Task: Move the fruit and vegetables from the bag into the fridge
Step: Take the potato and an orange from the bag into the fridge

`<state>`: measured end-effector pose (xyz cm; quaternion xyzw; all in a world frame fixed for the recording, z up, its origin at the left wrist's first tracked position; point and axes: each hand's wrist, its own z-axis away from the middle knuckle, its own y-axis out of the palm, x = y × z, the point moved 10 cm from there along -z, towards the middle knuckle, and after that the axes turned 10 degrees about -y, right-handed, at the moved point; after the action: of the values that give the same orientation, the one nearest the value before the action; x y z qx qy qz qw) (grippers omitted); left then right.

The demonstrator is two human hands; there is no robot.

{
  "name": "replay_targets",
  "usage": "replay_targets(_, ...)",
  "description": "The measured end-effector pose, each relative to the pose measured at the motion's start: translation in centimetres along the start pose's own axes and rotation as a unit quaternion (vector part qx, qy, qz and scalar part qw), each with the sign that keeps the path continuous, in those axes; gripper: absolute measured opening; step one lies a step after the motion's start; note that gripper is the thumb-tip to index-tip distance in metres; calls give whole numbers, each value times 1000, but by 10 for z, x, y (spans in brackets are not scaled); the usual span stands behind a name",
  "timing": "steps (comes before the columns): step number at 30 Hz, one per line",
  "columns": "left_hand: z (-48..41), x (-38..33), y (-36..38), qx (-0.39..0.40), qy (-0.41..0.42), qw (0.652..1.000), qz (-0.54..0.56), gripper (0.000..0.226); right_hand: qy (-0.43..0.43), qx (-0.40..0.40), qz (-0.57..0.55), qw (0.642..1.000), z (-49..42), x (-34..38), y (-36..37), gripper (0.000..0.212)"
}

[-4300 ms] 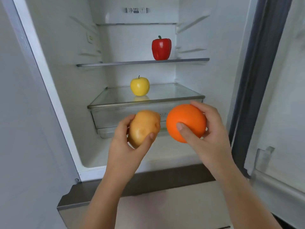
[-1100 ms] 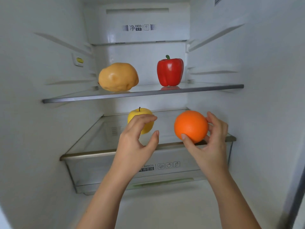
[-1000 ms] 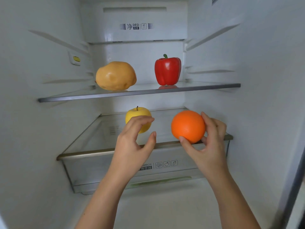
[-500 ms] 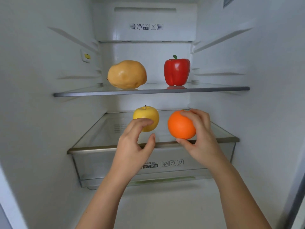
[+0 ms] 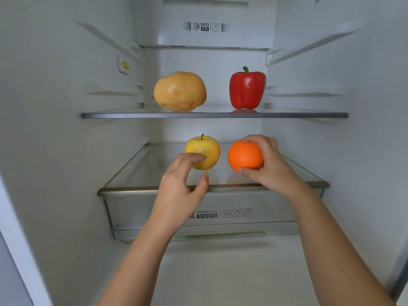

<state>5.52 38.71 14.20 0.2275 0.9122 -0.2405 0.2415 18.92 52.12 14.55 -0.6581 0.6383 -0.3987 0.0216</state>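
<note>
Head camera: the lower clear glass shelf [image 5: 132, 191] lies just beneath the right hand [image 5: 271, 166], whose fingers [image 5: 262, 141] curl over the smooth round orange [image 5: 244, 156], thumb under it; whether fruit touches glass is unclear. The left hand [image 5: 178, 186] hangs empty, fingers loosely parted, before the round yellow apple [image 5: 205, 149].

Orange [image 5: 244, 156] bright orange; apple [image 5: 204, 151] yellow; pepper [image 5: 246, 89] red, green stem; potato [image 5: 180, 91] tan
</note>
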Motion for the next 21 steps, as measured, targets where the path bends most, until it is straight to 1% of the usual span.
replay_targets(4, -1, 3, 1, 4, -4, 1000, -7, 37, 16, -11, -36, 999, 7, -3, -6, 56)
replay_targets(7, -4, 6, 1, 3, -12, 1000, -11, 30, 33, -14, -13, 999, 2, -8, -6, 63)
replay_targets(10, -5, 8, 0, 1, -12, 1000, -15, 30, 56, -12, 16, 998, -9, -17, -4, 72)
replay_targets(14, -6, 10, 1, 4, -20, 1000, -24, 30, 79, 1, 40, 996, -18, -25, -1, 73)
replay_targets(21, -7, 11, 2, 5, -23, 999, -23, 31, 78, -5, 44, 996, -18, -28, -1, 75)
